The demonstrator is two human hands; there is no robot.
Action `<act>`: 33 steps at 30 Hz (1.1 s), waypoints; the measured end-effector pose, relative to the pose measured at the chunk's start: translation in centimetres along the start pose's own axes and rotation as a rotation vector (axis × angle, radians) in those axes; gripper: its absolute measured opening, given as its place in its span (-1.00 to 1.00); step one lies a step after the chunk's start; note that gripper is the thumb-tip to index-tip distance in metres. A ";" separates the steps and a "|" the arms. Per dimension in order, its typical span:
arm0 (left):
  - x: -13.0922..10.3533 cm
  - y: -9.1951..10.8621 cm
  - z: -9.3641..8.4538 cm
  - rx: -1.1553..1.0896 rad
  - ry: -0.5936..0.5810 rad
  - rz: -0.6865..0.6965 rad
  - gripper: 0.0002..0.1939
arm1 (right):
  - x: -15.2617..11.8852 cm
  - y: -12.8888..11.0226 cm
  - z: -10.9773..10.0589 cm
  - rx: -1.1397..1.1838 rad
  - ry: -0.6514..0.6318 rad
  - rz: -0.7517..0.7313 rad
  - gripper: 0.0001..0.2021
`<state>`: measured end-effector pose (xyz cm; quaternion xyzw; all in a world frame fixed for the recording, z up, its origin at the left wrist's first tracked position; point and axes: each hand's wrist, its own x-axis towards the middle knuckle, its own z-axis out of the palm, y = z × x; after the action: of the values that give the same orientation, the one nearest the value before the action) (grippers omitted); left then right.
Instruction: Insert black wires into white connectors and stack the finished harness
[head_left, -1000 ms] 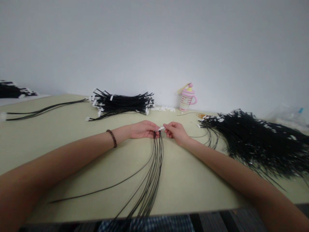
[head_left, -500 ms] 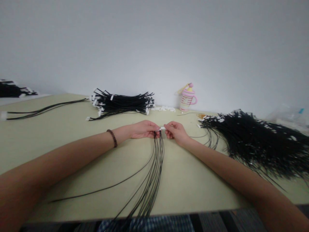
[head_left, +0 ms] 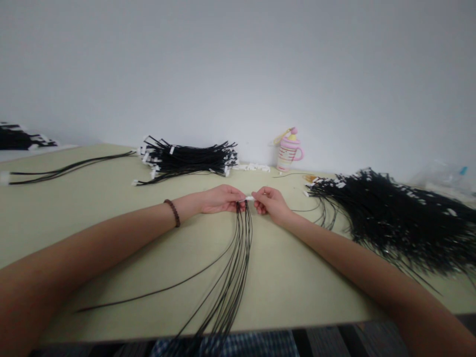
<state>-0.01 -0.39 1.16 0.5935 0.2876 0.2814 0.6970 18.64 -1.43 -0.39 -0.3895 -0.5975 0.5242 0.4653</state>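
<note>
Between my two hands is a small white connector (head_left: 249, 198), from which several thin black wires (head_left: 238, 267) fan down over the table's front edge. Thumb and fingers of my left hand (head_left: 224, 199) pinch its left end and the wire tops. At the other end, my right hand (head_left: 272, 203) pinches the connector between thumb and forefinger. One wire strays off to the left across the tabletop. The fingertips hide part of the connector, so its exact shape is hard to make out.
A stack of black wire bundles with white connectors (head_left: 189, 159) lies at the back. Loose white connectors (head_left: 255, 167) and a pink cup (head_left: 287, 152) stand near the wall. To the right spreads a large heap of black wires (head_left: 401, 223). More wires (head_left: 70, 163) lie at left.
Almost nothing differs. My right hand has shifted very slightly left against the connector; the left hand and the hanging wires stay in place.
</note>
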 end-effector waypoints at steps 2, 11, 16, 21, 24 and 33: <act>-0.1 0.1 0.1 0.021 0.000 0.003 -0.84 | 0.0 0.0 0.0 -0.010 -0.008 -0.005 -0.64; 0.0 0.2 0.2 0.092 -0.009 0.002 -0.79 | -0.1 -0.1 0.1 -0.060 -0.017 -0.013 -0.64; -0.1 0.2 0.2 0.089 -0.007 0.002 -0.79 | 0.1 0.1 0.0 -0.030 0.002 -0.018 -0.64; -0.1 0.2 0.1 0.092 -0.014 -0.001 -0.79 | 0.0 0.2 0.1 -0.053 -0.007 -0.045 -0.65; -0.1 0.2 0.1 0.094 -0.015 -0.001 -0.79 | -0.1 0.2 0.1 -0.072 -0.013 -0.055 -0.65; -0.1 0.4 0.7 0.075 0.059 0.025 -0.82 | 0.0 -0.1 0.0 -0.012 -0.048 -0.023 -0.66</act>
<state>0.47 -0.85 1.62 0.6144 0.3110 0.2964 0.6618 18.62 -1.44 -0.25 -0.3727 -0.6161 0.5244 0.4544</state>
